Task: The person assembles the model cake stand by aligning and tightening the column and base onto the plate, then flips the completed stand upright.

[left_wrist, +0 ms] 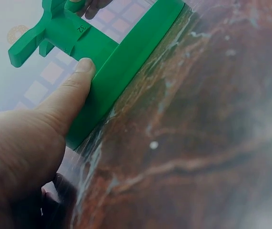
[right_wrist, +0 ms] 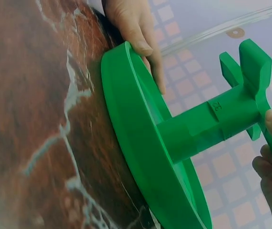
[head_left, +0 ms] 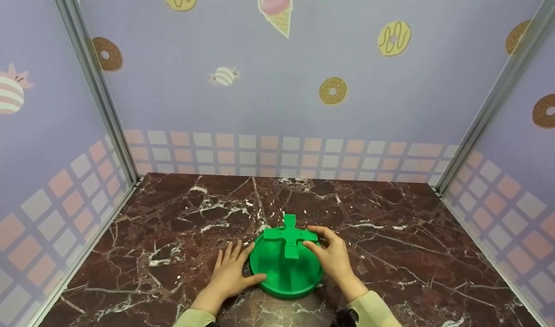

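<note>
A green round stand sits on the dark marble-patterned table, its wide base edged by a raised rim. From the base rises a thick post marked "32", topped by a four-armed green cross. My right hand pinches the cross's right arm between thumb and fingers. On the base's left side, my left hand rests with fingers spread beside it and thumb over the rim. In the left wrist view that thumb lies against the rim close to the post's foot.
Small white crumbs are scattered on the marble-patterned table, mostly behind the stand. Patterned lilac walls close in the back and both sides, with metal posts at the corners.
</note>
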{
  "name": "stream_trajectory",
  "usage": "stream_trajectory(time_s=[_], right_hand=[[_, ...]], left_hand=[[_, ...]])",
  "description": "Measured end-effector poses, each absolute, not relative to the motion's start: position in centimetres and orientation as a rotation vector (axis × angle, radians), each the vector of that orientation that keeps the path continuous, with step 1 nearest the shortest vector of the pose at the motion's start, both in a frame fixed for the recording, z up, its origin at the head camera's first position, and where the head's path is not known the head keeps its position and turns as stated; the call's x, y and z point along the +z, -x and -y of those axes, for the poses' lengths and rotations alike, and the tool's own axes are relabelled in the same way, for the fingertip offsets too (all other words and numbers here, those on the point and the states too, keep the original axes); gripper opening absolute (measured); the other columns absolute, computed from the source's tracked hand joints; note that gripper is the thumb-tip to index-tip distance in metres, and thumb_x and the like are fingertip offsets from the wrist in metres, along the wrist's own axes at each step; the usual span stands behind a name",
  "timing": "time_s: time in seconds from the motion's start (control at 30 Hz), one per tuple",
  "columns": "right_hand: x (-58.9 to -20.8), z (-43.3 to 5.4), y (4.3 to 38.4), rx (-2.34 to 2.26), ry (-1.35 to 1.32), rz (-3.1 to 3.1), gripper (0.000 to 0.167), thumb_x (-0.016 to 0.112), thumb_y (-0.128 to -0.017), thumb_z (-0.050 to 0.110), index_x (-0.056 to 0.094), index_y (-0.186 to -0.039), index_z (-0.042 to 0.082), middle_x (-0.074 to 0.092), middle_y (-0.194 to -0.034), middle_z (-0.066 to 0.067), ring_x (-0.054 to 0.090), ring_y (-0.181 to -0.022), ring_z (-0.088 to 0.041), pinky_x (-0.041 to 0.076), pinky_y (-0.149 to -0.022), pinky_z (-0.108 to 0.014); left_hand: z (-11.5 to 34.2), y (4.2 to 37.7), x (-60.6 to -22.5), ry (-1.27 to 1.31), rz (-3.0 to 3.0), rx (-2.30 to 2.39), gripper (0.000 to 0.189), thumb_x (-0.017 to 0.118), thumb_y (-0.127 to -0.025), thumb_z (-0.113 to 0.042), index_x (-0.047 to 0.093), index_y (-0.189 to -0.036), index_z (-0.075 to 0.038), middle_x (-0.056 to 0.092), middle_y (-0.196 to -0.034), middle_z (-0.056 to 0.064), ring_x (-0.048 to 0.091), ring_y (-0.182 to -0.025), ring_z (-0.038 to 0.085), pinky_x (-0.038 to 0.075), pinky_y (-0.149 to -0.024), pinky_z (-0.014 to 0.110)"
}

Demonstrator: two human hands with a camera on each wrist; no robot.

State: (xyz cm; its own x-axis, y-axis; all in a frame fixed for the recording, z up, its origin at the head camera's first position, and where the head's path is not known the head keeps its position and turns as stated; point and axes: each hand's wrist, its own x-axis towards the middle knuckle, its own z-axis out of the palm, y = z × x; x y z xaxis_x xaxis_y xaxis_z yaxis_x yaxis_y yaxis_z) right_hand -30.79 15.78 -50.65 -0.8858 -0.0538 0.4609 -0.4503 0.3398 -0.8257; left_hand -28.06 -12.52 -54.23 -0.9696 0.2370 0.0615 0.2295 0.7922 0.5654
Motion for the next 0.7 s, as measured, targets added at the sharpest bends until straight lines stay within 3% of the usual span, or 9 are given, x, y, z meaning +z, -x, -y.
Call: stream_trajectory(time_s=[0.23,0.5,0.7], right_hand=[[-51.6,-17.8,30.9,1.592,-0.508,2.395,0.073,0.083,-0.086,0.013,0.05,-0.15,0.003,0.057,-0.149,-0.02,0.053,-0.138,-0.045,0.045,-0.111,-0.066],[-52.5,-20.2,31.0,1.538,-0.615,2.57,0.089,0.085,-0.085,0.02,0.037,-0.158,0.001,0.043,-0.159,-0.025,0.04,-0.147,-0.049,0.036,-0.118,-0.067],[-52.8,-21.4,31.3,1.498,-0.724,2.711,0.105,0.09,-0.08,0.024,0.028,-0.161,-0.001,0.035,-0.162,-0.03,0.043,-0.144,-0.052,0.04,-0.115,-0.066]], left_hand=[[12.6,28.0,-54.4,-0.383,-2.975,0.924,0.1,0.073,-0.083,-0.067,0.037,-0.161,-0.016,0.023,-0.168,0.028,0.012,-0.157,0.053,0.004,-0.126,0.072],[12.5,28.0,-54.2,-0.358,-2.936,0.965,0.097,0.074,-0.085,-0.064,0.037,-0.161,-0.017,0.022,-0.169,0.026,0.009,-0.158,0.051,0.002,-0.128,0.069],[12.5,27.9,-54.1,-0.376,-2.954,0.974,0.097,0.076,-0.084,-0.062,0.039,-0.16,-0.015,0.023,-0.168,0.029,0.011,-0.157,0.053,0.002,-0.127,0.07]])
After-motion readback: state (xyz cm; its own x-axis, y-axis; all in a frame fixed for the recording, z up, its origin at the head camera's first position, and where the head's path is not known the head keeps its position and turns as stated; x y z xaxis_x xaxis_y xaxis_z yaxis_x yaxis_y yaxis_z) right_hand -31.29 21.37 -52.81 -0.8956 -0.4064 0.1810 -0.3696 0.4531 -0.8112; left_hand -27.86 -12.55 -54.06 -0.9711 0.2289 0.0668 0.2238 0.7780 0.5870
